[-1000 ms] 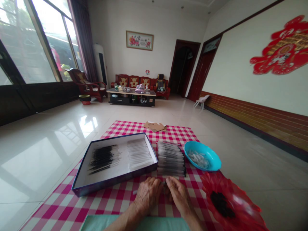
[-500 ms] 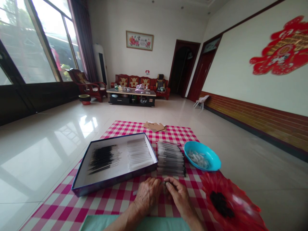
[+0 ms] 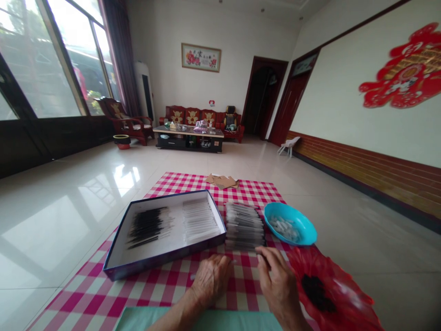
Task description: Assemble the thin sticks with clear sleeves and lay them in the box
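My left hand (image 3: 211, 280) rests knuckles-up on the pink-and-white checked cloth (image 3: 241, 294), just in front of a squared stack of slim clear-and-black plastic tubes (image 3: 244, 226), with the fingers curled down and not touching it. My right hand (image 3: 279, 285) sits just off the stack's near right corner, its fingers (image 3: 263, 254) bent and partly closed; I cannot tell whether they pinch anything. The tubes lie side by side in neat layers, their dark ends to the right. To the stack's left is a white, blue-rimmed cardboard box lid (image 3: 161, 262), and beyond its right side is a turquoise plastic bowl (image 3: 305, 234) of small white parts.
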Available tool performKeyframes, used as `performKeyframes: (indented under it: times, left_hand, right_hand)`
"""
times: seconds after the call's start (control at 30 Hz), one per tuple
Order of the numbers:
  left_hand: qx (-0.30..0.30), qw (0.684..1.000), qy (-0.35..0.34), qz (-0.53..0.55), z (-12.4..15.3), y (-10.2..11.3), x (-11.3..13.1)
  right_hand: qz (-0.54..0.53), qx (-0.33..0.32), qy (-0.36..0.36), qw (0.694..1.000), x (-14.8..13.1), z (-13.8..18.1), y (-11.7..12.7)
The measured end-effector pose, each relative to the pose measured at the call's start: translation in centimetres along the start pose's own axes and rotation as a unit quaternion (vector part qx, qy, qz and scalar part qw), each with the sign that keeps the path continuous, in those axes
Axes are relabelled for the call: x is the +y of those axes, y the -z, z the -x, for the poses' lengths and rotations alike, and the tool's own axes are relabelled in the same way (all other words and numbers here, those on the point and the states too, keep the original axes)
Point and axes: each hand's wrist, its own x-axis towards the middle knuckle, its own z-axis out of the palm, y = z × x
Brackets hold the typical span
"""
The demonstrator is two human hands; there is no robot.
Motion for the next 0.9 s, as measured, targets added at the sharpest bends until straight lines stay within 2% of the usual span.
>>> performKeyframes:
  times: [0.13, 0.2, 0.3, 0.37, 0.43, 0.5, 0.6, 0.73, 0.8, 0.9]
  left_hand:
    - [0.009, 1.000, 0.003, 0.009, -0.1, 0.2, 0.0]
    - [0.013, 1.000, 0.005, 0.011, -0.2, 0.2, 0.0]
    - [0.010, 1.000, 0.004, 0.011, -0.1, 0.1, 0.0]
    - [0.009, 1.000, 0.004, 0.014, -0.1, 0.1, 0.1]
    - [0.011, 1.000, 0.007, 0.020, -0.1, 0.2, 0.1]
    - [0.016, 0.999, 0.005, 0.030, -0.1, 0.3, 0.2]
    - [0.016, 0.999, -0.004, 0.046, -0.1, 0.5, 0.3]
    - [0.015, 0.998, -0.024, 0.057, -0.1, 0.6, 0.3]
    - [0.017, 0.997, -0.037, 0.059, -0.1, 0.5, 0.3]
    - [0.019, 0.997, -0.040, 0.059, -0.2, 0.4, 0.3]
  right_hand:
    - [0.158, 0.020, -0.020, 0.987, 2.9, -1.1, 4.3]
    - [0.223, -0.006, -0.046, 0.974, 5.1, -1.0, 5.8]
    - [0.276, -0.058, -0.079, 0.956, 7.6, -0.4, 6.9]
    - [0.277, -0.068, -0.083, 0.955, 7.9, -0.3, 7.0]
    - [0.239, -0.050, -0.074, 0.967, 6.9, -0.5, 6.5]
    - [0.156, -0.038, -0.058, 0.985, 4.8, -0.7, 5.2]
    - [0.006, -0.085, -0.062, 0.994, 1.3, -0.4, 2.0]
    - [-0.126, -0.126, -0.093, 0.980, -0.9, 1.0, -2.0]
    - [-0.159, -0.124, -0.121, 0.972, -0.7, 1.6, -3.1]
    - [-0.201, -0.133, -0.211, 0.947, 0.2, 2.1, -3.7]
